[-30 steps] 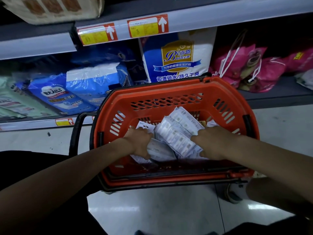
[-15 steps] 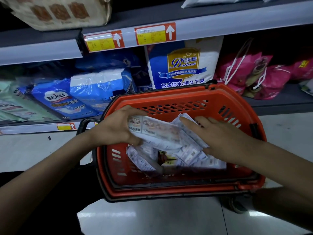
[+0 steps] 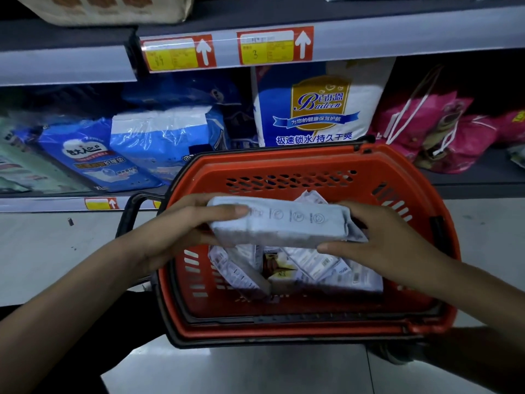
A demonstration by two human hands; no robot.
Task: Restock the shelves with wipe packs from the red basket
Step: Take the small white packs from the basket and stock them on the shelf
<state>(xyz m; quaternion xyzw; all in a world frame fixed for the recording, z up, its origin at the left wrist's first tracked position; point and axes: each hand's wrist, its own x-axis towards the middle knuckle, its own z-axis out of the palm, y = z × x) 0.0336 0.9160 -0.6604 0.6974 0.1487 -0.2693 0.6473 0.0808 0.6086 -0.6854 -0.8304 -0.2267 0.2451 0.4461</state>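
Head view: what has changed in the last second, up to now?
A second ago both hands dug among the packs in the red basket. Now the left hand and right hand have risen and grip the ends of one wipe pack, lifted level above the rim. The basket, the other packs inside it and the shelf goods stayed put.

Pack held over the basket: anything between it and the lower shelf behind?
The left hand and right hand hold the wipe pack directly. Toward the lower shelf stands the far wall of the red basket; behind it blue packs and a white bag fill the shelf front. No free slot shows.
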